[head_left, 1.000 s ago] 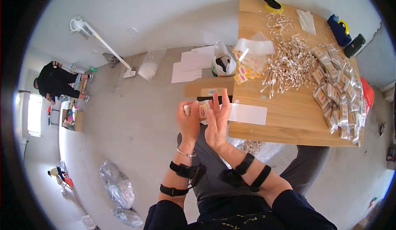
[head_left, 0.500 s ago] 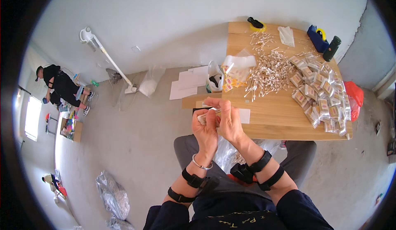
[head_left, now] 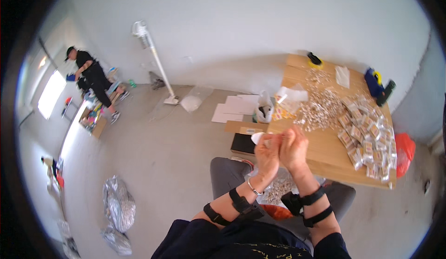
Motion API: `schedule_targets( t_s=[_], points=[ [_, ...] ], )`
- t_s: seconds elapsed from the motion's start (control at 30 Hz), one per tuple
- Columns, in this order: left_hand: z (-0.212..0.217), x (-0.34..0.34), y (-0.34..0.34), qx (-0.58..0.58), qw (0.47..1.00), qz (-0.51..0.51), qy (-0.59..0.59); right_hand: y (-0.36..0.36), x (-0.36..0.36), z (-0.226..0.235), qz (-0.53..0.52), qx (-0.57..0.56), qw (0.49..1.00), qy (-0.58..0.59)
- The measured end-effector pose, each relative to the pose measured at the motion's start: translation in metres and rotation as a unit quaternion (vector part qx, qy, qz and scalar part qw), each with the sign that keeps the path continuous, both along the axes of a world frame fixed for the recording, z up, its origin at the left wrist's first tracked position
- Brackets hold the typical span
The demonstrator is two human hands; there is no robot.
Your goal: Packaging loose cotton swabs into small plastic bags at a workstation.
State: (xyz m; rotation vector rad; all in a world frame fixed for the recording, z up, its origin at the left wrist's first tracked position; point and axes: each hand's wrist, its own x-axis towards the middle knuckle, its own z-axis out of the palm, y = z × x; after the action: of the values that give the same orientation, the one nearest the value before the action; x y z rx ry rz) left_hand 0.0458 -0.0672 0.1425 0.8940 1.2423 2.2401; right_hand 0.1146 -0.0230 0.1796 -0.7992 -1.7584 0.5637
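Observation:
My two hands meet above the near left edge of the wooden table (head_left: 320, 159). In my left hand (head_left: 268, 159), closed and palm inward, is a small bundle of cotton swabs (head_left: 267, 143), mostly hidden and blurred. My right hand (head_left: 293, 150) presses against it with curled fingers; what its fingertips hold is hidden. A white piece (head_left: 256, 138) shows just left of the hands. Loose cotton swabs (head_left: 320, 110) lie heaped on the table, and filled clear packets (head_left: 369, 138) are piled to their right. More swabs (head_left: 278, 189) lie in a clear bag on my lap.
A black box (head_left: 242, 143) with cardboard flaps stands left of the table. Tape dispensers (head_left: 373, 82), a dark cylinder (head_left: 386, 93) and a red bag (head_left: 405, 154) are at the right. A stick vacuum (head_left: 158, 64) leans on the wall; another person (head_left: 93, 80) stands far left.
The view has turned, so the table sits lower and farther right. My hands have drawn closer together, and the swab bundle is now more covered by fingers.

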Motion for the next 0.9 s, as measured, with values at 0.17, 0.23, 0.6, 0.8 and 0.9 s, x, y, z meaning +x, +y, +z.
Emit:
schedule_targets(
  t_s=[0.17, 0.23, 0.6, 0.8, 0.9],
  points=[
    [0.030, -0.038, -0.025, -0.179, 0.904, -0.389, 0.010, 0.001, 0.028, 0.005, 0.063, 0.098, 0.986, -0.119],
    [0.028, -0.052, -0.021, -0.169, 0.829, -0.444, 0.294, -0.002, 0.037, 0.000, 0.104, 0.084, 0.973, -0.187],
    [0.006, -0.028, -0.039, -0.212, 0.818, -0.521, 0.117, -0.034, 0.047, 0.036, 0.158, 0.163, 0.944, -0.239],
    [0.000, -0.028, -0.039, -0.188, 0.821, -0.486, 0.236, -0.041, 0.054, 0.025, 0.269, 0.012, 0.937, -0.221],
    [-0.002, -0.023, -0.046, -0.141, 0.837, -0.462, 0.259, -0.045, 0.057, 0.020, 0.265, 0.019, 0.932, -0.247]
  ],
)
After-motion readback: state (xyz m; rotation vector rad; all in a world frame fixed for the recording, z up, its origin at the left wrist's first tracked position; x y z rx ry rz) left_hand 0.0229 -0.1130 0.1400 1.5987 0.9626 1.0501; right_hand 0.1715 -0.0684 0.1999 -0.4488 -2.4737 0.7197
